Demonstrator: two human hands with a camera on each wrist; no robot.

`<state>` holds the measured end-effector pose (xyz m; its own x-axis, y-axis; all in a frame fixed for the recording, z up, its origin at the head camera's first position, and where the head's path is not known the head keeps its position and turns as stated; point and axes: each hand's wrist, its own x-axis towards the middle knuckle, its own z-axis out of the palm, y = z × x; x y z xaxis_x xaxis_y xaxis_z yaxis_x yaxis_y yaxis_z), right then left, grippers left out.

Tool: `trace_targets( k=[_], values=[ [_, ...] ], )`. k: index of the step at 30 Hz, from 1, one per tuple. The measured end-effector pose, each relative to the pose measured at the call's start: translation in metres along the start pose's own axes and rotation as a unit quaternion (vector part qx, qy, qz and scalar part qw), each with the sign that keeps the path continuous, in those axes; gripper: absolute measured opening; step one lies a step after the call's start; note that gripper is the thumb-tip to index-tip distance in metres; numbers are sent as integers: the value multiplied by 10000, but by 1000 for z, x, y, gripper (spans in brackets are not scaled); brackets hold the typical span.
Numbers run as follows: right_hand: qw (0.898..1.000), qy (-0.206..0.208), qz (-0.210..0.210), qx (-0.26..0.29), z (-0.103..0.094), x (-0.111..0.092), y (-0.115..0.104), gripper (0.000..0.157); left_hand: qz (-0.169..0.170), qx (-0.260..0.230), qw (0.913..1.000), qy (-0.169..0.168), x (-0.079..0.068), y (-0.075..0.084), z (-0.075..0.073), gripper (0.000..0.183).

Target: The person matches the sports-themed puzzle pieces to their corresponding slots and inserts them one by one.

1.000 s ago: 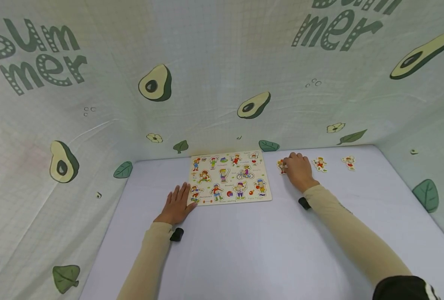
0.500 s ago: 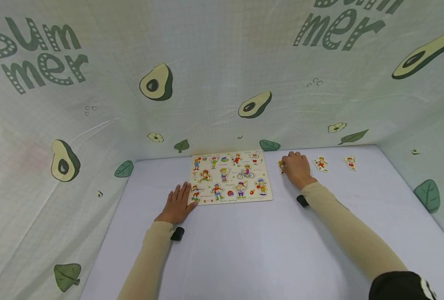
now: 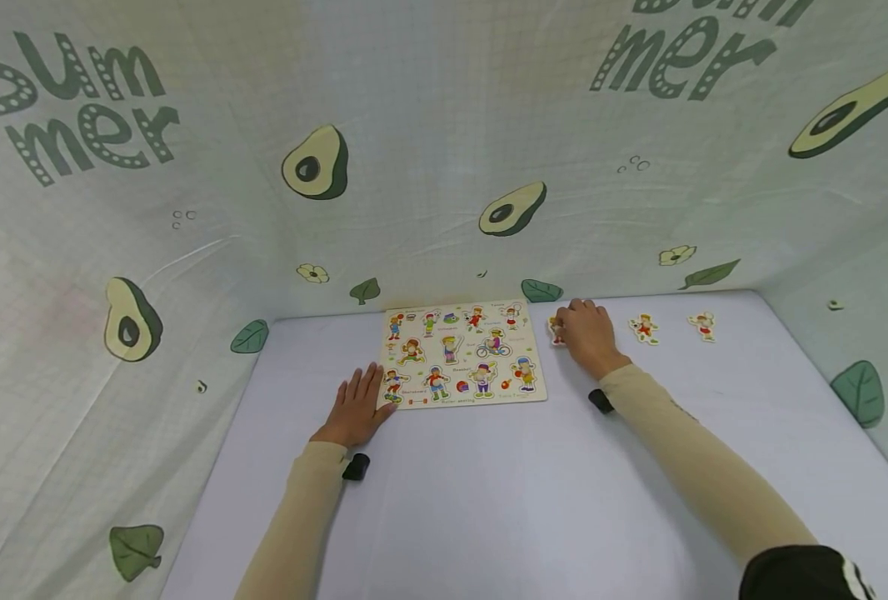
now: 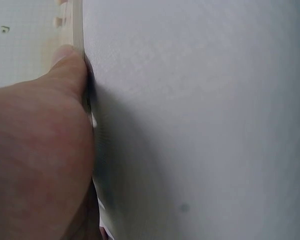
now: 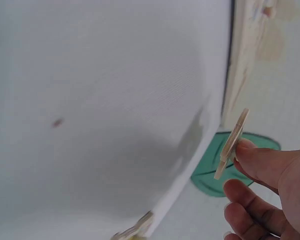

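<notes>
A flat wooden puzzle board (image 3: 537, 395) printed with cartoon sports figures lies at the back of the table. My left hand (image 3: 350, 410) rests palm down at its left edge, fingers spread; in the left wrist view the thumb (image 4: 70, 67) presses the board's front edge. Just right of the board, my right hand (image 3: 592, 337) pinches a small figure-shaped puzzle piece (image 3: 555, 332) by its edge. Seen from the right wrist, this piece (image 5: 233, 140) is side-on against the thumb, raised off the table, with a shadow on the cloth.
Two more figure pieces lie to the right of that hand: a nearer one with a ball (image 3: 644, 328) and a farther one (image 3: 702, 326). A white cloth covers the table (image 3: 474, 500). A hanging cloth (image 3: 414, 167) printed with avocados rises behind it.
My right hand has shifted slightly left toward the board with the puzzle piece, which shows more now. The left hand stays in place at the board's edge.
</notes>
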<state>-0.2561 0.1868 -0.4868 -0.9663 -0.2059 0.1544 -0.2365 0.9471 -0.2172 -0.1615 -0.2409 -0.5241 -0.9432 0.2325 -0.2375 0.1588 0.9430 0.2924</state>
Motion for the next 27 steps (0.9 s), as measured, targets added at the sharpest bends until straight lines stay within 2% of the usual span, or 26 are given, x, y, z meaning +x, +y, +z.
trace_targets(
  k=[12, 20, 27],
  values=[
    [9995, 10, -251, 170, -4, 9, -52, 17, -63, -69, 10000, -34, 1, -1, 1, 81],
    [9978, 73, -583, 314, 8, 19, -86, 15, -51, -8, 10000, -39, 5, -6, 5, 81],
    [9964, 23, -796, 295, 18, 27, -114, 13, -83, -64, 9999, -66, 3, 0, -1, 80]
  ],
)
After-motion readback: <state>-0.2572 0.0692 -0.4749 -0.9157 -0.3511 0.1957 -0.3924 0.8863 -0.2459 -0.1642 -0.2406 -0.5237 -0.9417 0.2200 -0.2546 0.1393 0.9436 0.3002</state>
